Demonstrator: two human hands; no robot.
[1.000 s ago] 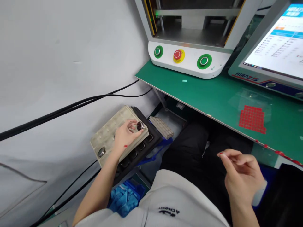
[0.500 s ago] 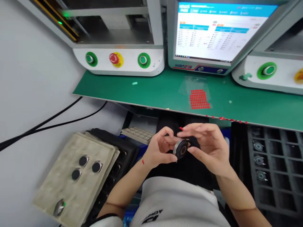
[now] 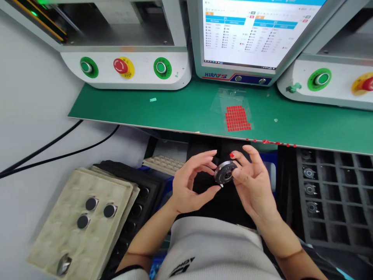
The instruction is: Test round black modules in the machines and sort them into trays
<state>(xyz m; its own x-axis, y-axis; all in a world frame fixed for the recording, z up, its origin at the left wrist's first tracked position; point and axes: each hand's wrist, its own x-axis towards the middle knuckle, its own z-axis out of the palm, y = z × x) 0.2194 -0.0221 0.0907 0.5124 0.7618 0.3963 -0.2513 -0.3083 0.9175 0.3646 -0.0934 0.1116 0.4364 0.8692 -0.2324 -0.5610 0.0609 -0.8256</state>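
A round black watch case (image 3: 225,173) with a metal rim is tilted in front of my body, its ringed face turned toward me. My right hand (image 3: 252,182) pinches its right side, the thumb lying over the face. A small red sticker (image 3: 232,155) clings to a fingertip of that hand. Around the left side of the case, my left hand (image 3: 194,181) is spread, with thumb and fingers apart. Its fingertips come close to the rim; whether they touch it I cannot tell.
Red stickers on a sheet (image 3: 237,118) lie on the green bench (image 3: 116,105), with more along its front edge. A beige tray (image 3: 72,198) with several round parts stands left, a black compartment tray (image 3: 329,198) right. Machines with buttons and a monitor (image 3: 239,39) line the back.
My left hand has loosened from the watch case and opened. The right hand has closed on it, and the case has turned. The view has shifted slightly.
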